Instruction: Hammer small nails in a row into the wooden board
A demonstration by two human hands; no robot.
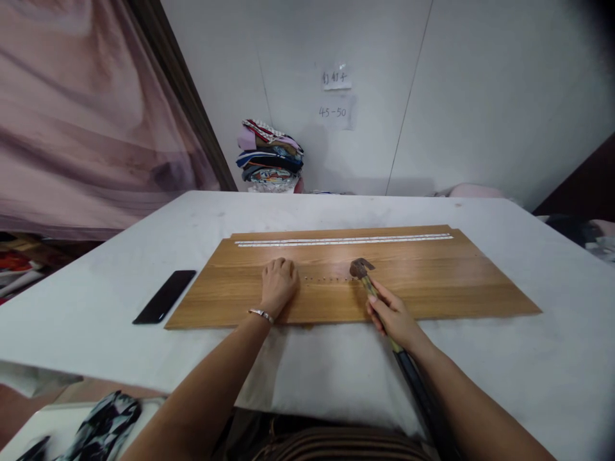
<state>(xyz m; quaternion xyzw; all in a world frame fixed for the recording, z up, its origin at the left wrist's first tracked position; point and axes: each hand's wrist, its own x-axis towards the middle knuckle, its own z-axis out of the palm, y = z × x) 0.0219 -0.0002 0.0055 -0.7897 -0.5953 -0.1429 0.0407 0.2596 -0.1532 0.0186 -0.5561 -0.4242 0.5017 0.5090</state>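
A wood-grain board (442, 275) lies flat on the white table. Near its middle, a short row of small nails (324, 279) runs left to right. My left hand (280, 280) rests on the board just left of that row, its fingers curled together and the fingertips hidden. In my right hand (396, 317) is a claw hammer (361, 267), gripped around its yellow and black handle. The hammer head is over the right end of the nail row; whether it touches a nail I cannot tell.
Two white measuring strips (346, 241) lie along the board's far part. A black phone (164, 297) is on the white table (96, 288), left of the board. Folded clothes (270, 157) are stacked by the wall beyond. A pink curtain (96, 115) hangs at left.
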